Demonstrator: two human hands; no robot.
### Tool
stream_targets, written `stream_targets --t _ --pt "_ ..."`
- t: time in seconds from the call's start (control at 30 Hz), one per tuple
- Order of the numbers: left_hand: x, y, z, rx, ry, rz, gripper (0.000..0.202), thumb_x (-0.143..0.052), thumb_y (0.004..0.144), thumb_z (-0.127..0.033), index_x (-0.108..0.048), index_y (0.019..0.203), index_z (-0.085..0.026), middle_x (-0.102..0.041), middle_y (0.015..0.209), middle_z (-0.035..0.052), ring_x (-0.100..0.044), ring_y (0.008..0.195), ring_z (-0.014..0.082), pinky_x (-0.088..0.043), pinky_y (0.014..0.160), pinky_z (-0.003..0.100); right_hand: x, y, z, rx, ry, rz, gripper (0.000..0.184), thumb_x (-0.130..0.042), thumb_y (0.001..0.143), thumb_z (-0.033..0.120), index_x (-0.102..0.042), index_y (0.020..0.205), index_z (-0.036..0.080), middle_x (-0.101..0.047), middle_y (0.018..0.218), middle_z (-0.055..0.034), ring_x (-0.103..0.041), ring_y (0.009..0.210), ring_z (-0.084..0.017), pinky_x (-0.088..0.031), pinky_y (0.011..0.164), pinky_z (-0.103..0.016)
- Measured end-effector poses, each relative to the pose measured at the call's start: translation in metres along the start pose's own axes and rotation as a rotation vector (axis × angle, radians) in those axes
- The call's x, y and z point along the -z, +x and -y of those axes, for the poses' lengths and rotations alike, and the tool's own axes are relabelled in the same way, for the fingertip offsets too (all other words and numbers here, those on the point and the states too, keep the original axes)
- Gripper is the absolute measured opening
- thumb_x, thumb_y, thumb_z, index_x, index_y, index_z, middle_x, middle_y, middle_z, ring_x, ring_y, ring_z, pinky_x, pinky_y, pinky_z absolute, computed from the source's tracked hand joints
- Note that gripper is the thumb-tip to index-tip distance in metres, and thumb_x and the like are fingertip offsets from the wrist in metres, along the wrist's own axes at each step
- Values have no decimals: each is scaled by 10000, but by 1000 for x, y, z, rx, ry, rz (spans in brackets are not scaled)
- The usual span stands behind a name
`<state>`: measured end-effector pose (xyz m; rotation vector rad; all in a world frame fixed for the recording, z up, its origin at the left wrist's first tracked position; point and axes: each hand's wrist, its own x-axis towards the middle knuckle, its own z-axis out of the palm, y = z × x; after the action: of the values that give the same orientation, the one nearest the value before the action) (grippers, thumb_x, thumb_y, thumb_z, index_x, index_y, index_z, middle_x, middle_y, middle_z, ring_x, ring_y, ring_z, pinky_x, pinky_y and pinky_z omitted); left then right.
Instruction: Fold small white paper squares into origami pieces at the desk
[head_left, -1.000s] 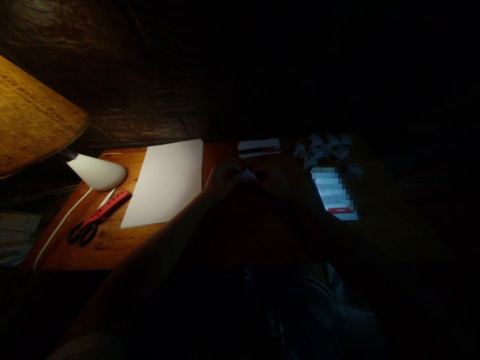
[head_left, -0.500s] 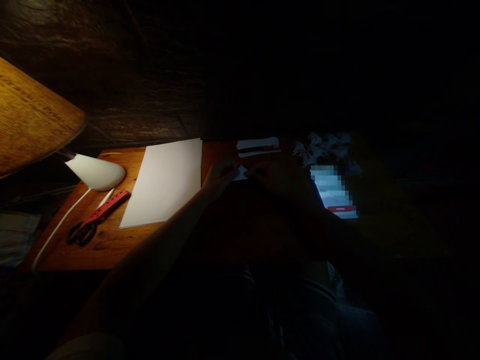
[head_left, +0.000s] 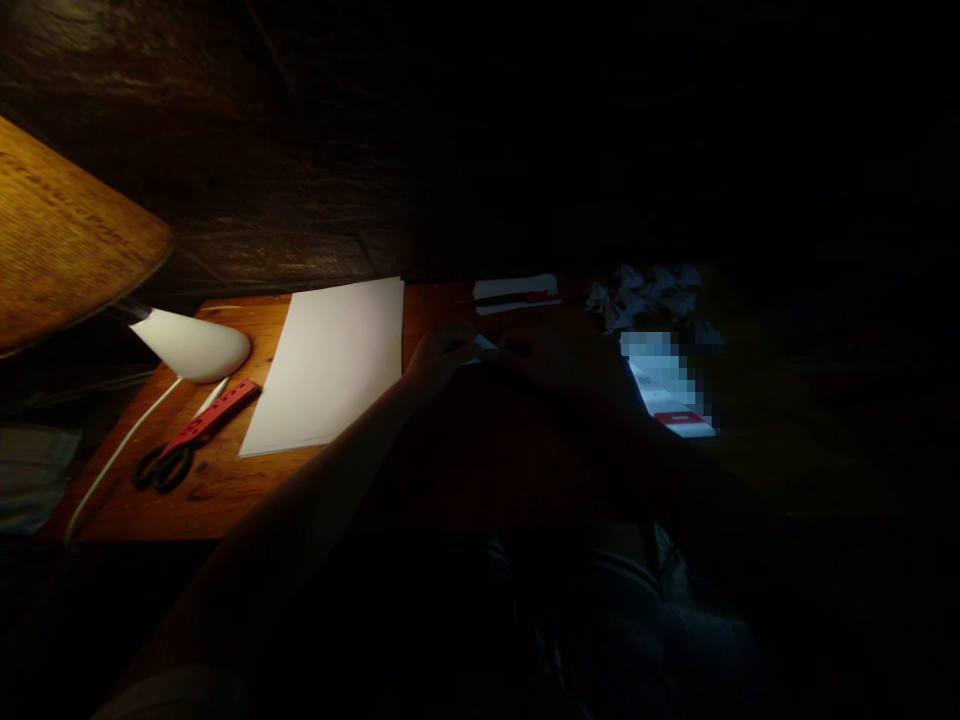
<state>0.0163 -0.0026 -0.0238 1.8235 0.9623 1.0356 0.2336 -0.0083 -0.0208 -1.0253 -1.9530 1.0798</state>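
Observation:
The scene is very dark, lit only by a lamp at the left. My left hand point(head_left: 439, 358) and my right hand point(head_left: 551, 358) meet over the middle of the wooden table point(head_left: 225, 480), fingers pinched together on a small white piece of paper point(head_left: 484, 347) between them. The right hand lies in deep shadow and its fingers barely show. A stack of white paper sheets point(head_left: 330, 360) lies just left of my left hand.
A white lamp base point(head_left: 193, 345) with its cord stands at the left under a woven shade point(head_left: 60, 240). Red-sheathed scissors point(head_left: 191, 435) lie beside it. A lit phone point(head_left: 667, 385), crumpled paper scraps point(head_left: 649, 290) and a small white card point(head_left: 517, 292) sit further back.
The small paper piece shifted slightly between my fingertips; both hands stay in the same spot. Nothing else moved.

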Motion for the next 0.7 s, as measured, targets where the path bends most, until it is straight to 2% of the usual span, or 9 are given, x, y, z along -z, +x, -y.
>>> stream_targets --t 0.1,0.23,0.37,0.57,0.7 --pt "1 0 2 -14 25 -28 305 -666 813 -366 -494 610 -216 -438 680 -9 -424 649 147 -363 615 306 1 0 -1 -4 -2 0 492 -706 895 663 -744 860 174 -721 848 -41 -579 741 -164 -415 683 -291" --pt "0 -1 4 3 56 -25 246 -656 864 -359 -553 699 -208 -479 692 -22 -462 662 141 -383 625 290 1 0 -2 -24 -10 5 435 -699 914 596 -722 807 175 -686 781 -19 -549 706 -154 -377 650 -279" --pt "-1 -3 5 25 61 11 201 -692 842 -358 -602 769 -193 -530 718 -20 -490 674 135 -374 610 269 2 0 0 2 -4 -4 447 -699 913 601 -739 811 168 -695 793 -23 -558 727 -157 -382 666 -280" --pt "1 -3 6 25 112 18 232 -727 812 -367 -576 752 -202 -489 694 -35 -442 637 121 -332 575 260 0 -1 0 -16 -43 -20 288 -706 933 432 -780 841 170 -742 828 -36 -603 739 -167 -407 683 -284" --pt "1 -4 8 13 76 5 251 -725 824 -378 -558 739 -211 -453 650 -47 -411 606 116 -327 558 263 -1 0 2 -17 -30 -48 340 -717 940 499 -795 865 176 -760 853 -48 -617 762 -179 -433 689 -288"
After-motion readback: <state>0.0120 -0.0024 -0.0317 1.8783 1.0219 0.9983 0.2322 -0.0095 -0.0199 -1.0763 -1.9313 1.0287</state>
